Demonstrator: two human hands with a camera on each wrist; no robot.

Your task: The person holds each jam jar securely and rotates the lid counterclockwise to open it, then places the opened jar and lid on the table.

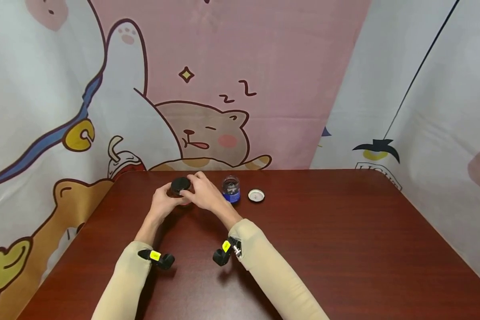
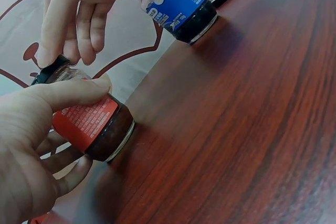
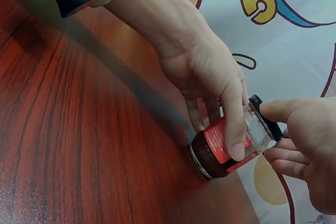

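Head view: near the desk's far edge, the red-labelled jar (image 1: 178,192) is gripped by the left hand (image 1: 165,202) while its black lid (image 1: 180,184) is pinched by the right hand (image 1: 202,192).

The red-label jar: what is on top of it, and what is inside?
A black lid sits on the jar, gripped by the right hand. Inside, a dark layer lies at the bottom; the label hides more.

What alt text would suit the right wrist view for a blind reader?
A left hand grips a red-labelled jar standing on a dark wooden table, while the right hand holds its black lid. A cartoon cloth hangs behind.
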